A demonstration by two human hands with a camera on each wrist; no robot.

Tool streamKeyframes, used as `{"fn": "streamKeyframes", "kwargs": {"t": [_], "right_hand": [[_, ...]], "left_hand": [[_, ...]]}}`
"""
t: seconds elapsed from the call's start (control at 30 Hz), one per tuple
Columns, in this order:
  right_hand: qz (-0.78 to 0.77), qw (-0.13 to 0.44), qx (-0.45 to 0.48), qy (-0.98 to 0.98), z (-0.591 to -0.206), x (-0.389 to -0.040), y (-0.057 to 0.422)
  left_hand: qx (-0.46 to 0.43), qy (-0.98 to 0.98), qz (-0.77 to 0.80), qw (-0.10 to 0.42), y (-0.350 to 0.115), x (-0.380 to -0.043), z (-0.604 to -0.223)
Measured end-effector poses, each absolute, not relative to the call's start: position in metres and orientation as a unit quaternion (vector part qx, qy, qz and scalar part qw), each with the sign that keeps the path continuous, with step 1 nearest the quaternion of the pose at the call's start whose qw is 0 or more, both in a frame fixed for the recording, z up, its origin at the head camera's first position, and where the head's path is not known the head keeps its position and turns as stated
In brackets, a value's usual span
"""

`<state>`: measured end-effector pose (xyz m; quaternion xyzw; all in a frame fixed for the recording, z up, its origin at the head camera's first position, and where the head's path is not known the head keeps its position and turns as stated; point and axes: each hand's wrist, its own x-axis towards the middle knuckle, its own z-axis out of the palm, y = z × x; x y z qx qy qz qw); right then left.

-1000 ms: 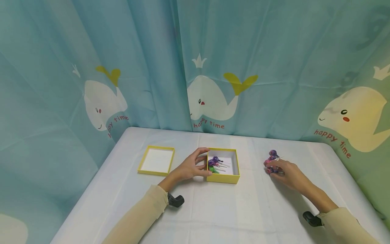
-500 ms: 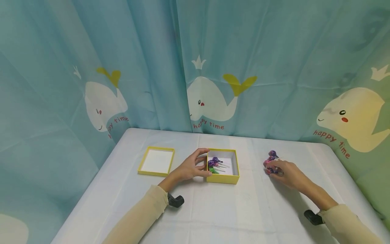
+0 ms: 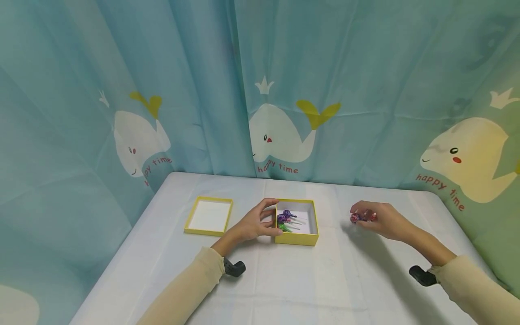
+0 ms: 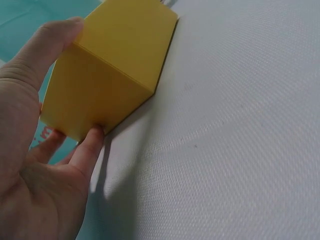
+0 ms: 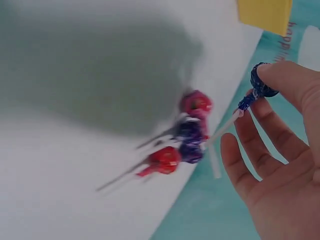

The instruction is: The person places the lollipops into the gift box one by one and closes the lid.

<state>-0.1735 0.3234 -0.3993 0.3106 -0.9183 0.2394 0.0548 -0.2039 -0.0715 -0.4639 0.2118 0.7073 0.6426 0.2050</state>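
My left hand (image 3: 253,222) holds the left side of a yellow open-topped box (image 3: 297,239), thumb at the near corner and fingers against the wall. Inside the box lie several lollipops (image 3: 285,216), purple-wrapped and green-wrapped, sticks pointing right. Over on the right, my right hand (image 3: 387,221) is raised above the table. In the right wrist view it pinches a dark blue-wrapped lollipop (image 5: 262,80) by the head, its white stick slanting down. Below it on the cloth lie more lollipops, including a red one (image 5: 165,160) and a purple one (image 5: 190,132), slightly blurred.
A yellow-rimmed box lid (image 3: 208,216) lies left of the box, white inside up. The white-covered table (image 3: 296,289) backs onto a blue curtain (image 3: 365,54) printed with whales. Black wrist-worn devices (image 3: 234,268) stick out at both cuffs.
My right hand has lifted from the lollipops on the table with one between its fingers. The left hand and the box stay where they were.
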Motion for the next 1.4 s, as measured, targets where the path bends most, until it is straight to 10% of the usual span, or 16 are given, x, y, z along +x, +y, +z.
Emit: {"fn": "streamKeyframes", "kwargs": {"t": [1.4], "right_hand": [[0.354, -0.059, 0.336, -0.871, -0.362, -0.210, 0.206]], "left_hand": [[0.220, 0.705, 0.644, 0.202, -0.072, -0.205, -0.466]]}}
